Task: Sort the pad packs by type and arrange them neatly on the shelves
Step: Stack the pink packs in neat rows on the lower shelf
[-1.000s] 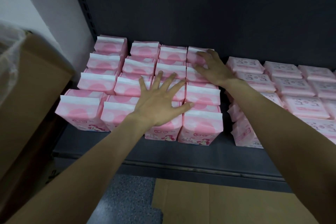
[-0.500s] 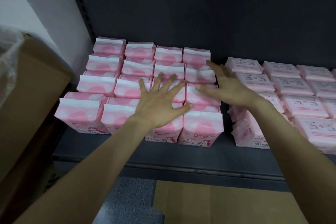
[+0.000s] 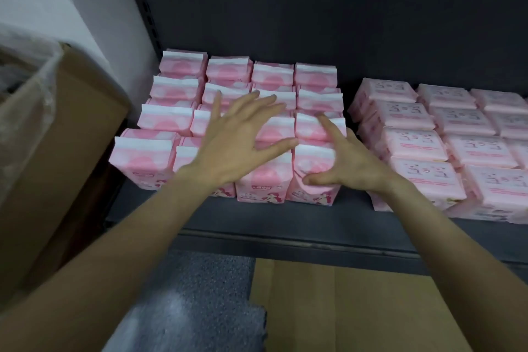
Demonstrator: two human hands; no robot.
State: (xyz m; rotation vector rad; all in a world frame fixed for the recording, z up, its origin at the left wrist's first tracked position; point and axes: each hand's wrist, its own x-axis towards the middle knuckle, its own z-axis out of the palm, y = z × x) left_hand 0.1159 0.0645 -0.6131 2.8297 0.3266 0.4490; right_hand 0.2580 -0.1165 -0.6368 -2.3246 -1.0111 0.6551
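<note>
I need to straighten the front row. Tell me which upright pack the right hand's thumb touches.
The front-right upright pack: the right hand presses its thumb into that pack's dented front.

I'm looking at pink packs (image 3: pixel 258 177) wrapped in thin plastic film that is catching a soft sheen and wrinkling at the white seams, while the paler packs (image 3: pixel 423 177) beside them are looking smoother and flatter. The shelf (image 3: pixel 257 217) is showing as dark, matt painted metal. The box (image 3: pixel 57 151) is plain matt cardboard lined with crinkly clear plastic (image 3: pixel 28 71), and the floor (image 3: pixel 200 294) is looking speckled and slightly glossy.
</note>
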